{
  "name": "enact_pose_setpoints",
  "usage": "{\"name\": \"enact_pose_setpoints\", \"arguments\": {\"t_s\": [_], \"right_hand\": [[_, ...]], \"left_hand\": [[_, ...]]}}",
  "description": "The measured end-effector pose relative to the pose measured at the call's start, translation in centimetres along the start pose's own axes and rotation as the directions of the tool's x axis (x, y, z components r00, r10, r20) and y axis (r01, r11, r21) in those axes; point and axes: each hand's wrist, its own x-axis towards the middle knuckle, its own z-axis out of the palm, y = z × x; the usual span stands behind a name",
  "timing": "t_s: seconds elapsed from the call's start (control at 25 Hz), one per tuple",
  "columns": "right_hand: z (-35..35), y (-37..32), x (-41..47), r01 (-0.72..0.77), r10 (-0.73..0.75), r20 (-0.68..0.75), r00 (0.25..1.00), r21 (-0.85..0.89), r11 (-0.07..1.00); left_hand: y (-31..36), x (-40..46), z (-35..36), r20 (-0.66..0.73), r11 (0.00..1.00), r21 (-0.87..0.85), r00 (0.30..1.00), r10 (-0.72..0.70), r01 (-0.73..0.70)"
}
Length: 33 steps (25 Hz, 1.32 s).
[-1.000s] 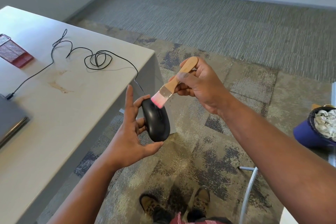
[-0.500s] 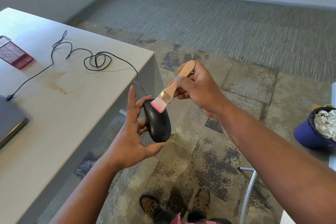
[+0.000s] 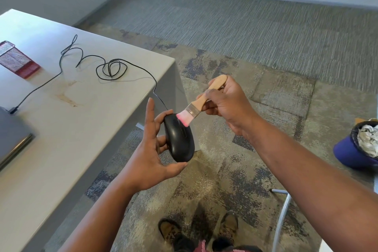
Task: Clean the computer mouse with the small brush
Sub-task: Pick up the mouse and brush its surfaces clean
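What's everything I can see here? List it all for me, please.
Mouse: one, black, in the left grip, off the table.
Brush: one, wooden handle, pink bristles on the mouse's front.
Cable: one, black, looped on the table.
Table: one, pale grey, left.
Mesh tray: one, red, far left.
Laptop: one, grey, closed.
Bin: one, purple, crumpled paper inside.
Shoes: two, brown.
Left hand; right hand.

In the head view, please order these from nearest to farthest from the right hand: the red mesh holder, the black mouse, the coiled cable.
1. Black mouse, just left of the right hand.
2. Coiled cable, mid-table.
3. Red mesh holder, far left.
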Motion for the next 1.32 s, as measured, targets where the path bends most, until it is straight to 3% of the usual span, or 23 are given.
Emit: {"name": "enact_pose_setpoints", "arguments": {"t_s": [0.08, 0.12, 0.28, 0.4, 0.64, 0.84, 1.12, 1.32], "right_hand": [[-0.2, 0.1, 0.3, 0.077, -0.078, -0.045, 0.996, -0.02, 0.997], [-0.2, 0.0, 0.2, 0.122, -0.122, -0.002, 0.993, 0.01, 0.992], [0.9, -0.7, -0.4, 0.311, -0.309, 0.348, 0.885, 0.053, 0.949], [1.1, -1.1, -0.3, 0.438, -0.378, 0.448, 0.81, -0.036, 0.898], [-0.1, -1.4, 0.6, 0.503, -0.388, 0.416, 0.823, -0.213, 0.838], [0.6, -1.9, -0.4, 0.51, -0.42, 0.451, 0.787, -0.095, 0.855], [-0.1, -1.4, 0.6, 0.546, -0.419, 0.432, 0.798, -0.226, 0.807], [0.4, -1.8, -0.1, 0.534, -0.444, 0.438, 0.782, -0.102, 0.839]], "left_hand": [[-0.1, -0.1, 0.0, -0.003, 1.0, -0.002, 1.0, -0.016, 0.016], [-0.1, -0.1, 0.0, -0.004, 1.0, -0.005, 1.0, -0.021, 0.021], [0.2, 0.0, -0.1, 0.003, 1.0, -0.001, 1.0, -0.025, 0.025], [0.4, 0.3, -0.1, -0.01, 1.0, 0.015, 1.0, -0.017, 0.017], [0.6, 0.2, -0.3, -0.005, 0.999, -0.026, 0.999, -0.032, 0.032], [0.7, 0.4, -0.3, 0.0, 1.0, -0.018, 1.0, -0.016, 0.016], [0.8, 0.3, -0.4, 0.008, 0.999, -0.029, 1.0, -0.012, 0.012], [0.8, 0.5, -0.3, 0.011, 0.999, -0.038, 1.0, -0.004, 0.005]]}}
